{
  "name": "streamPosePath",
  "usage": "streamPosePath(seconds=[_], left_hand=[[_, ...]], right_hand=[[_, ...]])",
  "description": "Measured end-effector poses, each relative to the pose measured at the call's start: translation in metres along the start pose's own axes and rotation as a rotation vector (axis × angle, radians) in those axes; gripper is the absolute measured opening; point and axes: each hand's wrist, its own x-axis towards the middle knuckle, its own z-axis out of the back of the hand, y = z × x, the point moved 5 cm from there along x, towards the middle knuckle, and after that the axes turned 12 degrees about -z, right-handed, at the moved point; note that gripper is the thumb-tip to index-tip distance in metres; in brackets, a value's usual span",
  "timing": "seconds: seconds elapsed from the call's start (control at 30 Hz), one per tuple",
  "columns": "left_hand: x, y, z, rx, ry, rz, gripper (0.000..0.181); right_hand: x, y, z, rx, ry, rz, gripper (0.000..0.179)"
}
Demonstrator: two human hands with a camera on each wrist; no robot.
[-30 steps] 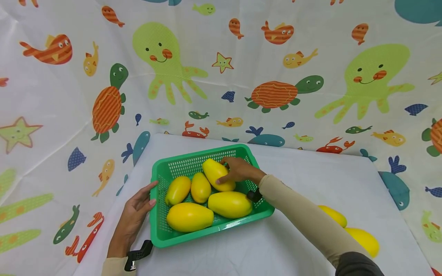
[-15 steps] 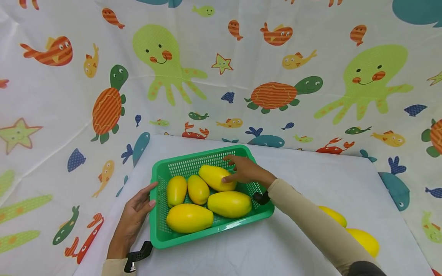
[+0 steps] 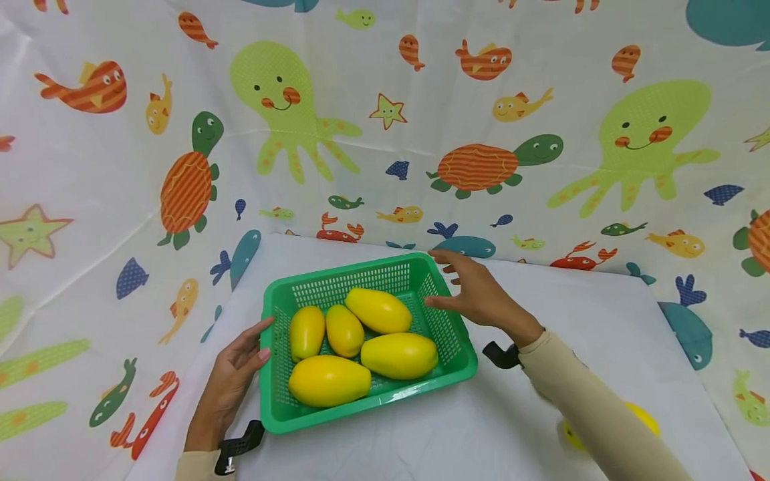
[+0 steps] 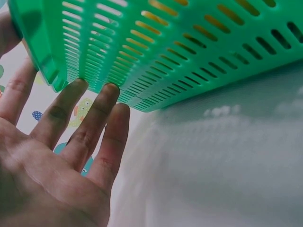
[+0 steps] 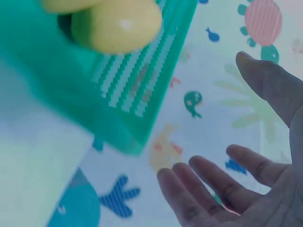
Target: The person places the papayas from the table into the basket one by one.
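Note:
In the head view a green plastic basket (image 3: pixel 385 401) with slotted walls holds several smooth, yellow, oblong fruits (image 3: pixel 329 381) that look like papayas. My left hand (image 3: pixel 225 377) is at the basket's left side, thumb and fingertips right at its rim. The left wrist view shows straight, spread fingers (image 4: pixel 83 142) touching the slotted outer wall (image 4: pixel 165 71). My right hand (image 3: pixel 487 300) hovers by the right rim, fingers spread and nothing in them. In the right wrist view that hand (image 5: pixel 246 189) is apart from the basket (image 5: pixel 137 137), palm bare.
Two more yellow fruits (image 3: pixel 644 415) lie at the right on the white table cover (image 3: pixel 571 307), partly hidden by my right sleeve (image 3: pixel 592 401). A white curtain (image 3: pixel 373 73) printed with sea animals stands behind and to the left.
My right hand has let go of the back fruit and drawn away rightward to the basket's right rim. That fruit and the two left of it have shifted slightly. The left hand has stayed put.

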Motion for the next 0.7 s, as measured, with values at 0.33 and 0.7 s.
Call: streamPosePath(seconds=[0.33,0.7], left_hand=[[0.000,0.001,0.000,-0.022,0.013,-0.017,0.056],[0.000,0.000,0.001,-0.018,0.005,-0.008,0.055]], right_hand=[[-0.034,-0.018,0.033,-0.085,-0.140,-0.024,0.094],[-0.069,-0.040,0.060,-0.110,-0.205,-0.051,0.103]])
